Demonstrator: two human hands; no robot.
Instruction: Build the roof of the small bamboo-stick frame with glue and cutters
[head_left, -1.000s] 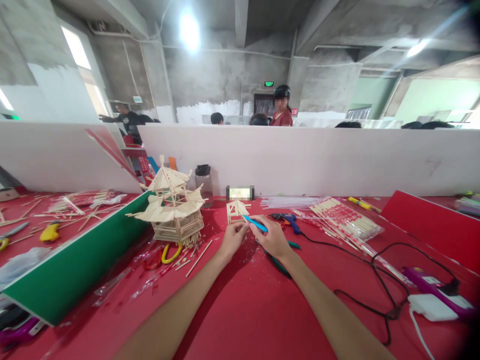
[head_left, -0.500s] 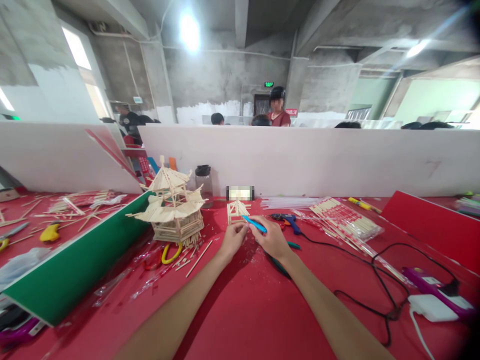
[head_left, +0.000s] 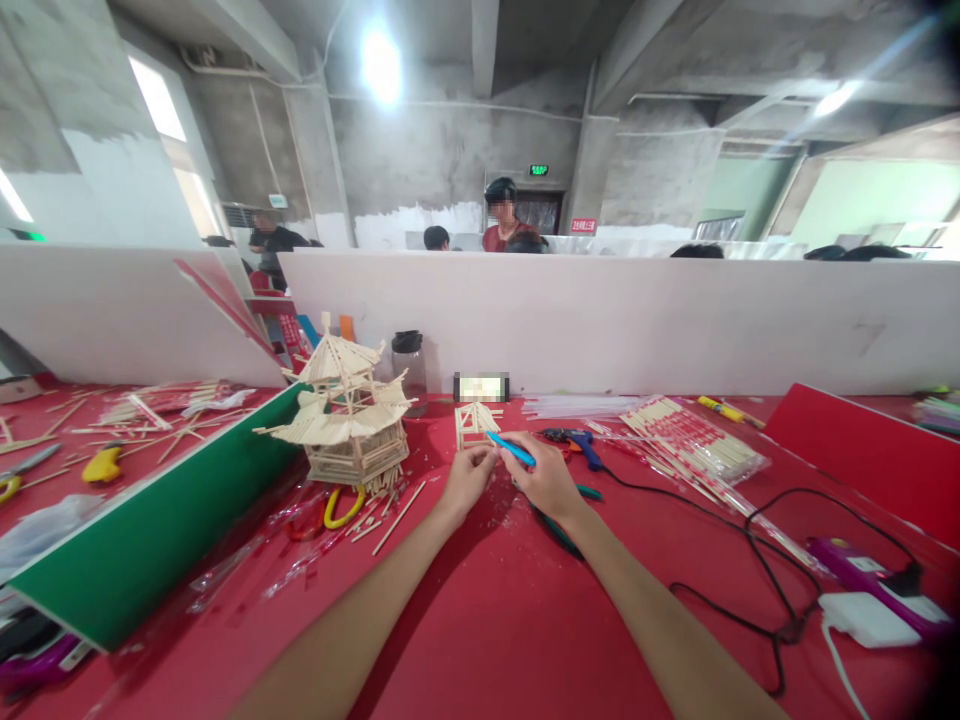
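My right hand is closed around a slim blue utility knife, which slants across the fingers. Close against it, my left hand is pinched shut; whatever lies between its fingertips is too small to make out. Just beyond both hands stands a small frame of wooden sticks with a sloping top. To the left, a larger tiered pavilion model built of the same pale sticks stands upright. Green-handled pliers lie partly hidden under my right wrist.
A blue glue gun trails a black cable rightward. Bagged sticks lie at right, near a purple power strip. A green board stands at left. Yellow scissor handles, a bottle and a white partition are beyond.
My hands and the knife hold almost the same position. Behind the partition, a person in a red top has moved to the left, and the view has shifted very slightly.
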